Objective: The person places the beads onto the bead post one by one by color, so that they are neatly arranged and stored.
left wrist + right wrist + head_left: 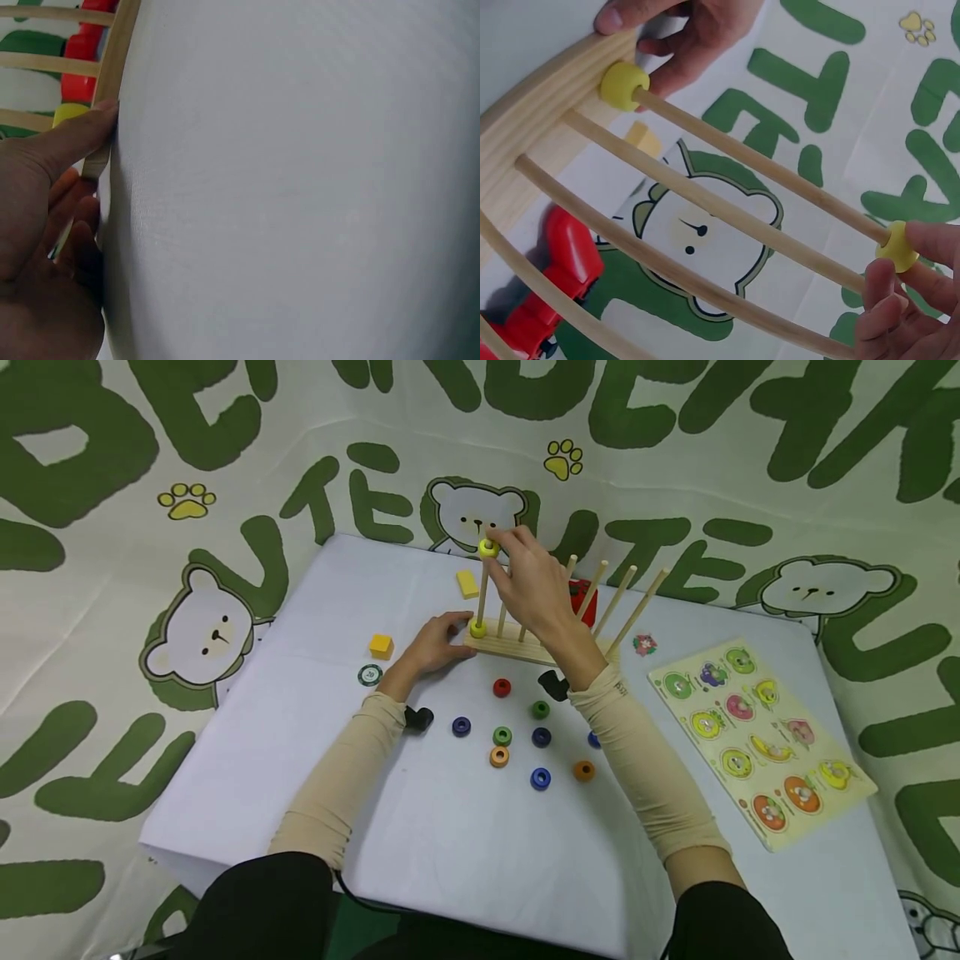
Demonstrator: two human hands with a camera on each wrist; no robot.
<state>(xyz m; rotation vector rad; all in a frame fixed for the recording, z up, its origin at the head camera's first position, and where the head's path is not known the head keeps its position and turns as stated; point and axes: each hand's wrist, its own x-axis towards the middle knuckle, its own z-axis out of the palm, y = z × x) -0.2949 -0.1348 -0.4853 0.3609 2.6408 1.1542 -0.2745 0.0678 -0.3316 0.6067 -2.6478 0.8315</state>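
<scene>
A wooden peg rack (510, 646) with several upright rods stands at the back middle of the table. My left hand (437, 646) grips the left end of its base, the thumb lying on the front edge in the left wrist view. Around the foot of the leftmost rod sits a yellow ring (477, 629). With thumb and fingers, my right hand (534, 578) pinches another yellow ring (898, 247) at the top of that same rod. The right wrist view shows the rod's tip end inside this ring. The other rods that show carry no rings.
Loose rings lie before the rack, among them a red ring (502, 687) and a blue ring (540, 778). A fruit puzzle board (720, 697) lies at right. A yellow cube (381, 647) and round chip (370, 674) sit left; a red toy (583, 600) stands behind the rack.
</scene>
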